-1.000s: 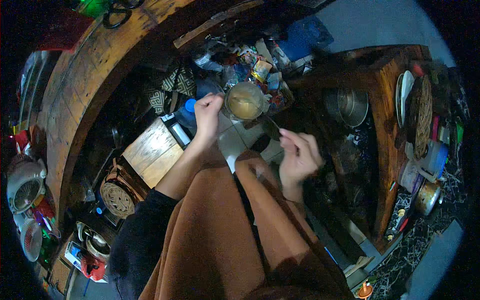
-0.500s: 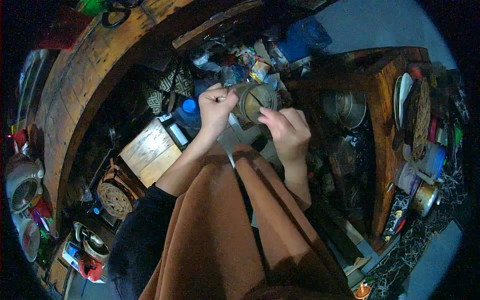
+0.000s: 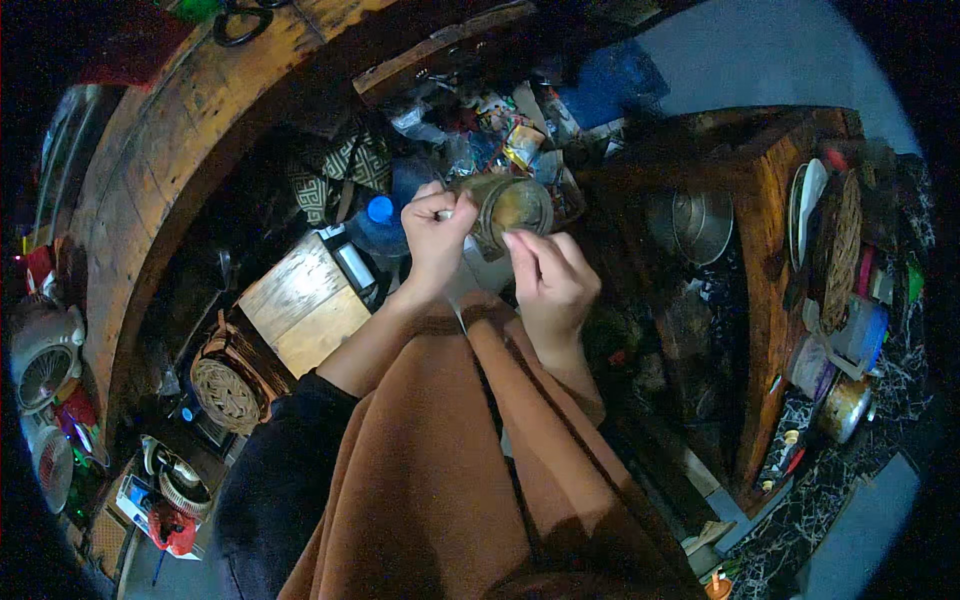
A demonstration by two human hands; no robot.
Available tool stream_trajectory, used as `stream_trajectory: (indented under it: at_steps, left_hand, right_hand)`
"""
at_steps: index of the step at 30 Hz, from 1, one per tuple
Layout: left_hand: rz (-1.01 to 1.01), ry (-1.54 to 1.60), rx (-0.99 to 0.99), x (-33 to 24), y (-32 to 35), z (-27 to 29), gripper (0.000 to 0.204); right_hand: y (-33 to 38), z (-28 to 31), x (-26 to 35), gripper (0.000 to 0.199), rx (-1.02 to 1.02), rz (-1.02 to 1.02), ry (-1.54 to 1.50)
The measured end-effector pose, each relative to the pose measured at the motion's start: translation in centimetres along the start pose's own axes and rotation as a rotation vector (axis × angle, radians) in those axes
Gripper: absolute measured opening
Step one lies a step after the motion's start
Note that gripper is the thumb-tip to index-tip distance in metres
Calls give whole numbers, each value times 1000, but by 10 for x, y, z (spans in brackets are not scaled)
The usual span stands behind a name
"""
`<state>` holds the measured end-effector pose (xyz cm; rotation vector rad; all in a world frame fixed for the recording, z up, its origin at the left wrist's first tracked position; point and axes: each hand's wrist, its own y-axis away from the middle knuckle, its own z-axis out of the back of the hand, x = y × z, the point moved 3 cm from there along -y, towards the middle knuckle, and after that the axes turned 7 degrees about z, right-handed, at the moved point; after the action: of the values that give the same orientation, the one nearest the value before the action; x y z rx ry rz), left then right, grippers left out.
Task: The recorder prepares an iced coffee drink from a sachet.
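Note:
A round, greenish-brown, see-through jar is held tilted in front of me, its wide round end facing up toward me. My left hand is closed in a fist at the jar's left side, and a small pale bit shows between its fingers. At the near edge of that round end is my right hand, thumb and fingertips pinched together. Whatever is in this pinch is too small or hidden to name. A large bottle with a blue cap stands just left of my left hand.
Crumpled packets and wrappers lie beyond the jar. On the left are a wooden box top, a woven basket and a long curved wooden counter. To the right, a wooden rack stands near a metal pot.
My right hand has moved left and slightly down along the jar's rim. A dark line across the jar's round end no longer shows. The left hand has barely shifted.

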<state>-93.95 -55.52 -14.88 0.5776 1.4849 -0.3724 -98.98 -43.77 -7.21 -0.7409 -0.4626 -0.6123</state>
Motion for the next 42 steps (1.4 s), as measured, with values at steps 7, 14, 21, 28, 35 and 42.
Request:
stream_trajectory:
  at_steps: [7, 14, 21, 28, 35, 42]
  left_hand:
    - [42, 87, -11, 9, -3, 7, 26]
    - [58, 138, 31, 14, -3, 10, 28]
    - [53, 144, 20, 14, 0, 8, 28]
    - [301, 419, 43, 23, -23, 15, 29]
    - [207, 154, 111, 11, -40, 21, 27]
    - [224, 290, 61, 5, -49, 14, 27]
  right_hand:
    - [-1, 1, -1, 6, 88, -36, 1]
    - [1, 1, 2, 5, 36, -67, 113]
    - [6, 5, -9, 6, -28, -129, 176]
    - [10, 48, 10, 18, -89, -171, -17]
    - [6, 56, 17, 15, -76, 175, -43]
    - [-10, 61, 15, 14, -50, 255, -32]
